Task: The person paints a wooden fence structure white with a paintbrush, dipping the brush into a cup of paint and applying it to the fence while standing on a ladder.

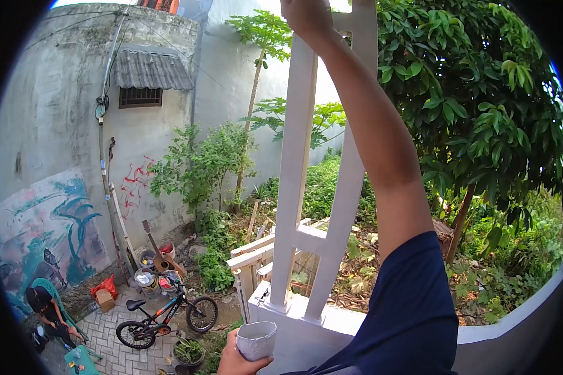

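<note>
My left hand (236, 360) is wrapped round a greyish-white cup (256, 340) with an uneven rim, low in the view. My right arm stretches far up across the white post frame (288, 181). At the top edge my right hand (308, 17) is closed beside the upper part of this frame. The view's edge cuts off its fingers, and I cannot tell what they hold. Two uprights joined by short crosspieces make up the frame, which stands on a white low wall (338, 320).
Down in the paved yard stand a bicycle (162, 315), a guitar (161, 250), buckets (146, 280) and a potted plant (188, 351). A person (47, 312) sits on a green chair at lower left. Leafy trees (475, 94) grow at right, beyond the curved wall.
</note>
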Demonstrator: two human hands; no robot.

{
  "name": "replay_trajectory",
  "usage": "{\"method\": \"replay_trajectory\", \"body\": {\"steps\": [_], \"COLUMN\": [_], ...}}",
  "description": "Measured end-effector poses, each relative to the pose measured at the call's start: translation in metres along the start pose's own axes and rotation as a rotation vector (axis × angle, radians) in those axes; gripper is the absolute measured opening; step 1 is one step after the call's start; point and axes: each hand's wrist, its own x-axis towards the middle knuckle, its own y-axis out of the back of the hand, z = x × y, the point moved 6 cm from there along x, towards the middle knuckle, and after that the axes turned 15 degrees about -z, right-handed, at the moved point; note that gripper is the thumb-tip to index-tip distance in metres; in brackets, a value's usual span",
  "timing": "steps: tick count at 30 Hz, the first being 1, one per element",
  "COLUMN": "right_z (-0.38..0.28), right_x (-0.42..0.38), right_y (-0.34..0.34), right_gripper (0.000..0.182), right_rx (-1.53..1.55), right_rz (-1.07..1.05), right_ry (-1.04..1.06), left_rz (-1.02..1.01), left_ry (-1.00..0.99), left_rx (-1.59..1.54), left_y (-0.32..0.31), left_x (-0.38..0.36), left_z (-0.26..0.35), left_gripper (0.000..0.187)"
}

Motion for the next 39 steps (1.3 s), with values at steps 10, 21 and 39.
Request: {"method": "replay_trajectory", "body": {"steps": [10, 21, 39], "right_z": [0.069, 0.020, 0.061], "right_x": [0.010, -0.025, 0.022], "right_y": [0.146, -0.007, 0.131], "right_gripper": [0.019, 0.010, 0.018], "right_rx": [-0.464, -0.606, -0.554], "right_rz": [0.014, -0.160, -0.076], "right_ry": [0.019, -0.067, -0.154], "left_rz": [-0.019, 0.025, 0.078], "left_ry": [-0.118, -0.101, -0.149], "left_rx": [-0.070, -0.027, -0.164], "left_y": [0.003, 0.000, 0.013], "left_x": [0.001, 0.005, -0.007], "left_z": [0.000, -0.006, 0.005], "left_gripper": [0.090, 0.095, 0.094]}}
